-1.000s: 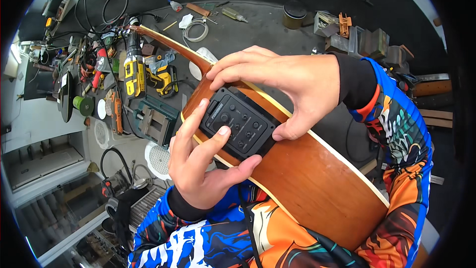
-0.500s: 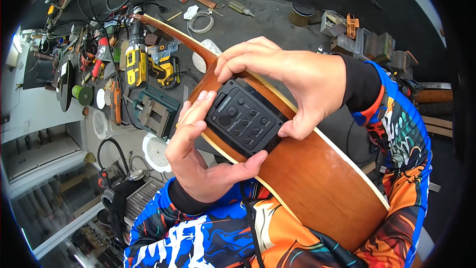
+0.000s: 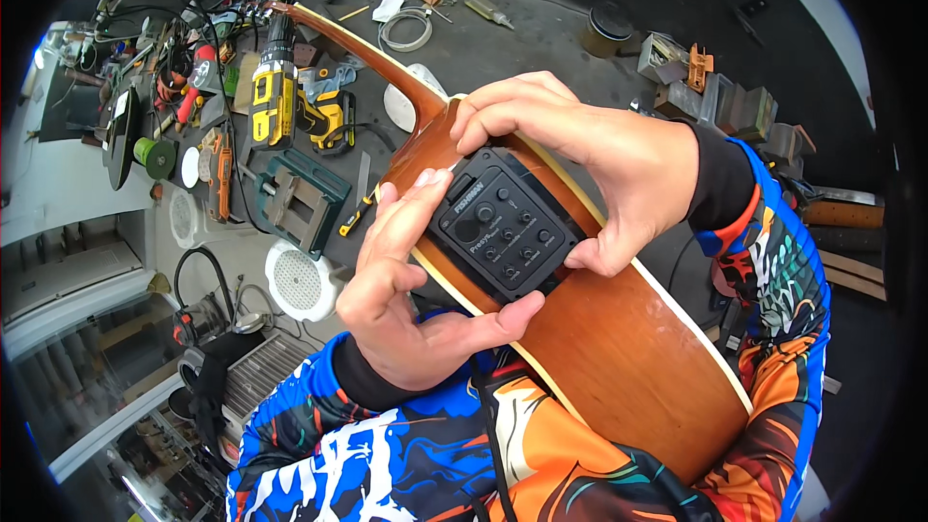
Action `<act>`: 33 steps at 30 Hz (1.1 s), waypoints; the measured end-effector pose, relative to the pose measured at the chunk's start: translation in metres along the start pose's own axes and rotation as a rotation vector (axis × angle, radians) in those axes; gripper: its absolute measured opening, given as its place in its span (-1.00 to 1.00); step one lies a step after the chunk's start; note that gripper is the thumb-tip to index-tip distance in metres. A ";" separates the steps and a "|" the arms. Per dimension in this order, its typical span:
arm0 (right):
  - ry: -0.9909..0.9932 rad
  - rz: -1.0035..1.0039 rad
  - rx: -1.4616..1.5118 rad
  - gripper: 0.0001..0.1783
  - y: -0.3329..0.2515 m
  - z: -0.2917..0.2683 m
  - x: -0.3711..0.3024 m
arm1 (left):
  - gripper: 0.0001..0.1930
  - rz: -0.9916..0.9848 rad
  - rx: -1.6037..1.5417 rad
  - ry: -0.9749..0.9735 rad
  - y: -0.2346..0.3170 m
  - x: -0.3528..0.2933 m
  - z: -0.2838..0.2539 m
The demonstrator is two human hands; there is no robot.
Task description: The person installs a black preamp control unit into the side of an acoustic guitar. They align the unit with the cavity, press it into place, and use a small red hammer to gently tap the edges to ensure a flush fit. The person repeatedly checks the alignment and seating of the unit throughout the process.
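Note:
An acoustic guitar [image 3: 628,358] lies on its edge across my lap, its brown wooden side with pale binding facing up and its neck running to the far left. On that side sits a black guitar preamp [image 3: 532,232] with several small knobs. My left hand [image 3: 406,304] grips it from the left, fingers along its upper left edge and thumb at its near corner. From the right, my right hand [image 3: 619,159] curls over it, fingertips at the far corner and thumb on the right corner. A dark opening or border shows around part of the preamp; how deep it sits is unclear.
Left of the guitar neck lie a yellow cordless drill [image 3: 274,106], a green vise [image 3: 300,201] and a yellow utility knife [image 3: 358,216]. A coiled grey cable [image 3: 406,31] and a dark jar [image 3: 607,31] are on the far bench. Small boxes [image 3: 667,58] stand at right.
The view has shifted slightly. Both hands, the preamp and the guitar's neck end appear farther right, and the utility knife is now uncovered beside my left hand. Both hands keep their hold.

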State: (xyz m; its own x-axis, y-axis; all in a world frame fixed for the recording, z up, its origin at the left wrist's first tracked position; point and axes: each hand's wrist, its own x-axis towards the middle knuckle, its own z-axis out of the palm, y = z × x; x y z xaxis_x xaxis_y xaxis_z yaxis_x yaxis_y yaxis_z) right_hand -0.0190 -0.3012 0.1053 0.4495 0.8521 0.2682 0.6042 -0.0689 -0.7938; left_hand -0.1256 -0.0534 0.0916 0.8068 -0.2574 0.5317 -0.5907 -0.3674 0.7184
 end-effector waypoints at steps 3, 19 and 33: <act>-0.004 -0.012 -0.004 0.10 -0.002 -0.003 0.001 | -0.15 -0.016 0.021 -0.019 0.004 0.005 -0.003; 0.014 -0.020 -0.010 0.12 0.003 -0.003 -0.006 | -0.12 0.029 0.058 0.017 -0.002 0.004 0.001; 0.040 -0.081 -0.142 0.06 0.002 -0.010 -0.003 | -0.03 0.074 0.146 -0.088 -0.003 0.008 -0.007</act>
State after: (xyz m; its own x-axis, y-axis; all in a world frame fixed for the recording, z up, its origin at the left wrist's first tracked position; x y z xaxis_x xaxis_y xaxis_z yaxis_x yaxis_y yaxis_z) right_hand -0.0128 -0.3091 0.1080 0.4194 0.8369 0.3517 0.7249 -0.0756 -0.6847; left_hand -0.1177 -0.0479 0.0967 0.7629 -0.3634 0.5347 -0.6457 -0.4688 0.6027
